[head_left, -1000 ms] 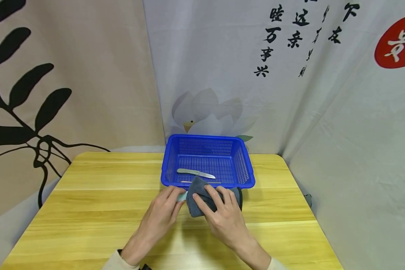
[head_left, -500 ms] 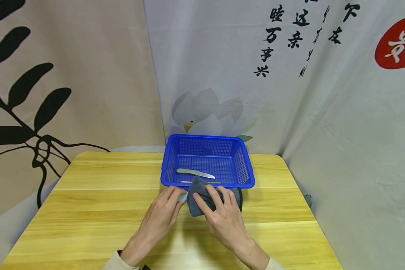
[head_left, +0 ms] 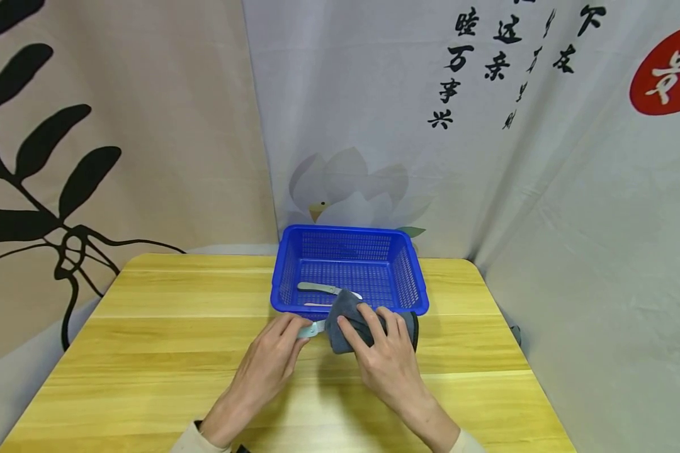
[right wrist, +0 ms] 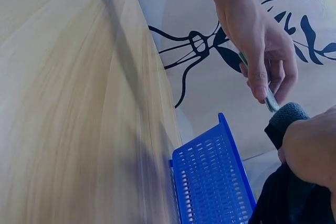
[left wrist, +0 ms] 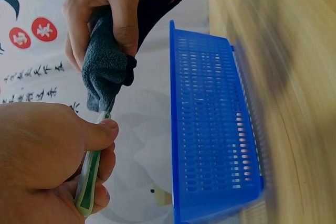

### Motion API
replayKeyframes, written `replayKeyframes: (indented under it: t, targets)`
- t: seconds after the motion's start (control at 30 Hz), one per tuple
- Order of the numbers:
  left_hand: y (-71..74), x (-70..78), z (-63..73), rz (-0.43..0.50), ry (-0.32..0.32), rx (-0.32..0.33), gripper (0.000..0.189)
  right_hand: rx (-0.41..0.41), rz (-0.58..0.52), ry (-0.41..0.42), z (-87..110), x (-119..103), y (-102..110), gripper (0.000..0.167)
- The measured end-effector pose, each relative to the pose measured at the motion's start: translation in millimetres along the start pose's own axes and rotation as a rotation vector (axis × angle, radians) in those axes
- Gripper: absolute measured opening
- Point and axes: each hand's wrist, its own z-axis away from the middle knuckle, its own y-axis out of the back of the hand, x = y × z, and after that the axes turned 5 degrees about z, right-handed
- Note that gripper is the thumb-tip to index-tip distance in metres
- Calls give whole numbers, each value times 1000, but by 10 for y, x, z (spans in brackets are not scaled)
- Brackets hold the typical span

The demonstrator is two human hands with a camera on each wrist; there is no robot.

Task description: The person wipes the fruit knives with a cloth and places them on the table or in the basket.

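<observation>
My left hand (head_left: pixel 269 355) grips a knife (head_left: pixel 311 329) by its pale green handle, in front of the blue basket. My right hand (head_left: pixel 390 362) holds a folded grey-blue cloth (head_left: pixel 340 333) around the blade, which is mostly hidden. In the left wrist view, the green-and-white knife handle (left wrist: pixel 90 177) lies along the curled fingers, and the cloth (left wrist: pixel 102 66) covers the metal just past it. From the right wrist, a short stretch of the knife (right wrist: pixel 271 103) shows between the left thumb and the cloth (right wrist: pixel 286 121). Both hands are above the table.
A blue plastic basket (head_left: pixel 276 277) stands at the table's back edge. In it lie a knife (head_left: pixel 317 287) with a greyish handle and a thin pinkish item (head_left: pixel 317 305), partly hidden. The wooden table (head_left: pixel 164 340) meets printed curtains (head_left: pixel 204 126) behind.
My right hand and the cloth have moved a little to the right and away from the left hand. More of the knife shows between them. The left hand has stayed nearly still.
</observation>
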Motion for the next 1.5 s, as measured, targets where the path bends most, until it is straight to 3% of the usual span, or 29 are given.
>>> replayKeyframes:
  t: [0.27,0.57,0.77,0.9,1.13,1.5]
  targets:
    - [11,-14,0,-17,-28,19,23,-56,-7,-31,49,92,10,45]
    - [30,-17,-1,-20,0,23,25,-39,-32,-68,65,184,23,41]
    - [40,4,-16,-29,39,13,29,46,-54,-42,11,70,33,44]
    - [23,32,-30,-35,30,23,30,75,-66,12,-31,-67,28,40]
    - [-3,53,-37,-23,-2,43,27,55,-53,48,-43,-172,17,49]
    - [5,49,-16,-31,10,54,30,38,-21,9,17,-55,-1,48]
